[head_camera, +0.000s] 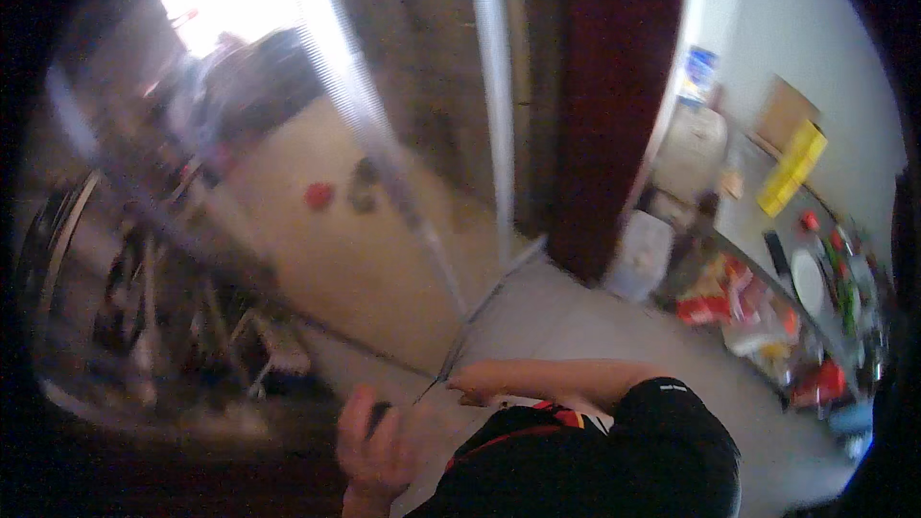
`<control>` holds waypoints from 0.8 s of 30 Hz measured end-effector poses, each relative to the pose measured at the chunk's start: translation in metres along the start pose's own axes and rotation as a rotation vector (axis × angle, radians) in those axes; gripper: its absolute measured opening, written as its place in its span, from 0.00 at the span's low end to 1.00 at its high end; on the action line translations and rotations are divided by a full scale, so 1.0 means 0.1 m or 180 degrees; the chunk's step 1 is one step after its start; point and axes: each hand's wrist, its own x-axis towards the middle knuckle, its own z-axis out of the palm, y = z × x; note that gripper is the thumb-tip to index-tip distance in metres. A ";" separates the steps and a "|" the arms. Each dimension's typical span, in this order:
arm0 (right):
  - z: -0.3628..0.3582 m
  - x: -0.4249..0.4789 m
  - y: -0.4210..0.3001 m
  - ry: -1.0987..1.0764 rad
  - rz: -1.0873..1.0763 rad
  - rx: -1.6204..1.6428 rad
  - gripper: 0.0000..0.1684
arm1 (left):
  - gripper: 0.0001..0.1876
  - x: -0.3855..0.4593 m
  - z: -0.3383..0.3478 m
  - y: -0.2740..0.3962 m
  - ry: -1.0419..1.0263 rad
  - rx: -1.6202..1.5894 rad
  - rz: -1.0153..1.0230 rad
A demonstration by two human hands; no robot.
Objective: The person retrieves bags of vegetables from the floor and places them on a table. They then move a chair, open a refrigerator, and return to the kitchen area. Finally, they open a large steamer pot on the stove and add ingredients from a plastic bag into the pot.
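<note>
My left hand (374,442) is raised at the bottom centre, blurred, with its fingers apart and bent. A dark patch shows between the fingers; whether it is a held object cannot be told. My right arm reaches across my black shirt (575,460). At its end, my right hand (471,385) lies by the lower corner of a clear plastic door curtain (424,230). Blur hides whether the fingers grip that edge. The curtain hangs in front of me, with pale ribbed strips (352,79) running down it.
Beyond the curtain, a red thing (319,195) lies on the tan floor (309,252); blurred vehicle-like shapes stand at left. A dark red door panel (619,86) rises right of centre. At right, a counter (763,230) holds a yellow box (791,169) and white plate (807,280), with bags (727,295) below.
</note>
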 end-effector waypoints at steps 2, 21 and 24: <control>0.00 0.14 -0.03 0.0006 0.0272 0.0188 0.21 | 0.11 -0.22 -0.01 -0.40 -0.0029 -0.0354 -0.0498; 0.99 -0.86 -0.55 0.1684 0.2642 0.1948 0.24 | 0.09 -0.36 0.81 -1.65 -0.1557 -0.1945 -0.0473; 1.18 -1.20 -0.46 0.1970 0.3226 0.2151 0.23 | 0.09 -0.41 0.96 -1.57 -0.2095 -0.2025 -0.0712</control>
